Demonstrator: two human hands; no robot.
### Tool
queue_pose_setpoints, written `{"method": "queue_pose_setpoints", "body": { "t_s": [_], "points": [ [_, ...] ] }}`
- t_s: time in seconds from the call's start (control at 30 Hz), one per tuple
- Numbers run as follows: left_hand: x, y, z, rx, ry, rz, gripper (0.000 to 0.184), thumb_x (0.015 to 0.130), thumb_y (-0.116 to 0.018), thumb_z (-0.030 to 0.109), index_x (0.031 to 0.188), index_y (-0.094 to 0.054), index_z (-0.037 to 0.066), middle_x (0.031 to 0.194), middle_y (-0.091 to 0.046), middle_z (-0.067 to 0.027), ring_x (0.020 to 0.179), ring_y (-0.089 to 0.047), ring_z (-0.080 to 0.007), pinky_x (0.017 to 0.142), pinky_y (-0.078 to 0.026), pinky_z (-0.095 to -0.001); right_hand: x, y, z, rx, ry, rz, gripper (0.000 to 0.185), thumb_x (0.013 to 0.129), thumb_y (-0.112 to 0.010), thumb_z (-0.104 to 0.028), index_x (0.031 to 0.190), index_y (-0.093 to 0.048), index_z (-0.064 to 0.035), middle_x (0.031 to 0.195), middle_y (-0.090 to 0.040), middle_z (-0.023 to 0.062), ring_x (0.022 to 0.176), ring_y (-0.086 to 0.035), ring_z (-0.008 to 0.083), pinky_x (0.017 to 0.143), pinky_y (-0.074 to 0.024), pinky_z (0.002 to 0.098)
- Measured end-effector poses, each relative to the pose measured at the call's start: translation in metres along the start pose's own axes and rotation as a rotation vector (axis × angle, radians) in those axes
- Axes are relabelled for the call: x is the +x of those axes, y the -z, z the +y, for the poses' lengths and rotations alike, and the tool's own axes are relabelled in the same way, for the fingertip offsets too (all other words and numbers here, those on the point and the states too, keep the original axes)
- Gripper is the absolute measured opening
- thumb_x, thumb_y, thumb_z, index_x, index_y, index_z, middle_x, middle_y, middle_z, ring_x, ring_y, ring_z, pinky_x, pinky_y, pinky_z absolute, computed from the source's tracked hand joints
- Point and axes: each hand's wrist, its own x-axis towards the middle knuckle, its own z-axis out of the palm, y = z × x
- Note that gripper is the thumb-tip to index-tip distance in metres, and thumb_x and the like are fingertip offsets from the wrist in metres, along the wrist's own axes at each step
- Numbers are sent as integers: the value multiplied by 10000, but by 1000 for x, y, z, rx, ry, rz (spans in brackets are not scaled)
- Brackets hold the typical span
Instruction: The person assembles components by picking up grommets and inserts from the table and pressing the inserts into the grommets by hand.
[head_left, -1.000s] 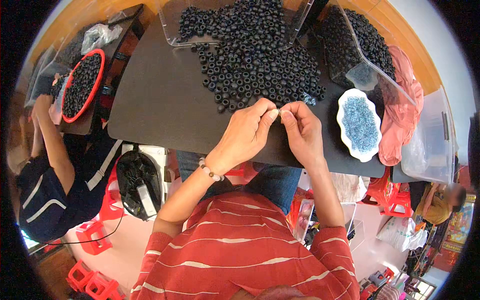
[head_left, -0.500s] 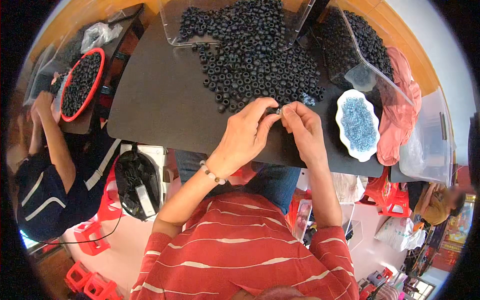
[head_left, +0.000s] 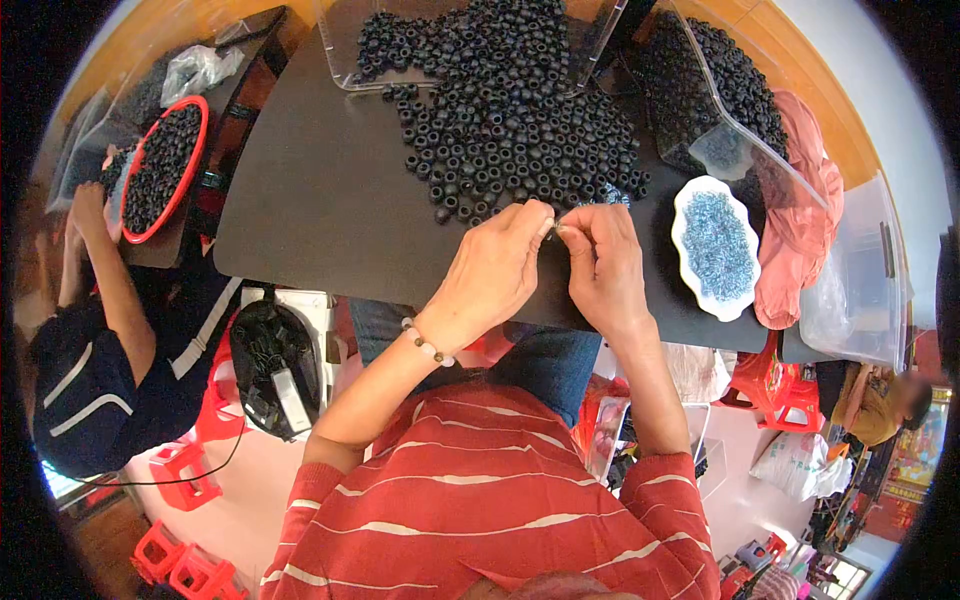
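Observation:
My left hand (head_left: pixel 490 265), with a beaded bracelet (head_left: pixel 425 346) at the wrist, is closed in a pinch near the front of the dark table. Facing it, my right hand (head_left: pixel 608 270) also pinches with thumb and forefinger, the fingertips of both nearly meeting. A tiny pale bit shows between them, too small to name. Just beyond my hands spreads a heap of black ring-shaped beads (head_left: pixel 520 145). To the right, a white scalloped dish (head_left: pixel 684 262) holds small bluish clear pieces (head_left: pixel 718 245). A few similar pieces lie by the heap's right edge.
A clear plastic box (head_left: pixel 335 60) lies behind the spilled beads. Another clear bin (head_left: pixel 745 140) with black beads stands at right, beside pink cloth (head_left: pixel 795 240). On the left, a co-worker's arm (head_left: pixel 110 265) reaches towards a red-rimmed basket (head_left: pixel 205 130) of black beads.
The fingertips of both hands have closed in and moved slightly lower. A dark bead that showed at my left fingertips is now hidden. The heap and dish look the same.

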Motion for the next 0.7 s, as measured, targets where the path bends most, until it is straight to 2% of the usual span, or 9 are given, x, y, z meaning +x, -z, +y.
{"method": "queue_pose_setpoints", "body": {
  "t_s": [0.13, 0.23, 0.33, 0.53, 0.7],
  "points": [
    [2, 3, -2, -37, 19, 3, 107, 961, -459, 101, 951, -532, 24, 762, -568, -158, 671, -583, -332, 617, -469, -362, 3, 3, 3, -91, 77, -10, 94, 799, -622, -20, 859, -551, -36, 823, -586, 107, 795, -530, 325, 678, -441, 406],
    [4, 6, -1, -120, 130, -8, 153, 984, -437, 138, 944, -536, 28, 709, -565, -123, 613, -581, -243, 594, -462, -335, 4, 7, 8, -116, 86, 31, 100, 796, -633, -32, 859, -557, -45, 816, -587, 103, 795, -532, 318, 684, -449, 401],
    [4, 5, -2, -134, 149, 0, 181, 994, -428, 162, 941, -536, 26, 696, -563, -99, 591, -566, -178, 584, -460, -319, 1, 10, 11, -195, 92, -34, 121, 784, -652, -45, 870, -567, -51, 816, -593, 96, 793, -535, 310, 689, -456, 393],
    [3, 6, -4, -121, 133, -37, 171, 986, -451, 167, 945, -534, 23, 704, -568, -101, 611, -569, -191, 588, -456, -315, -2, 6, 10, -189, 20, -47, 167, 764, -680, -54, 909, -598, -56, 814, -613, 93, 794, -546, 296, 696, -459, 386],
    [2, 5, -2, -97, 54, -19, 151, 974, -470, 158, 950, -534, 24, 708, -562, -110, 618, -568, -208, 592, -455, -329, 0, 6, 2, 84, -78, 34, 174, 769, -688, -50, 934, -635, -52, 824, -641, 81, 796, -567, 270, 714, -461, 357]
  ]
}}
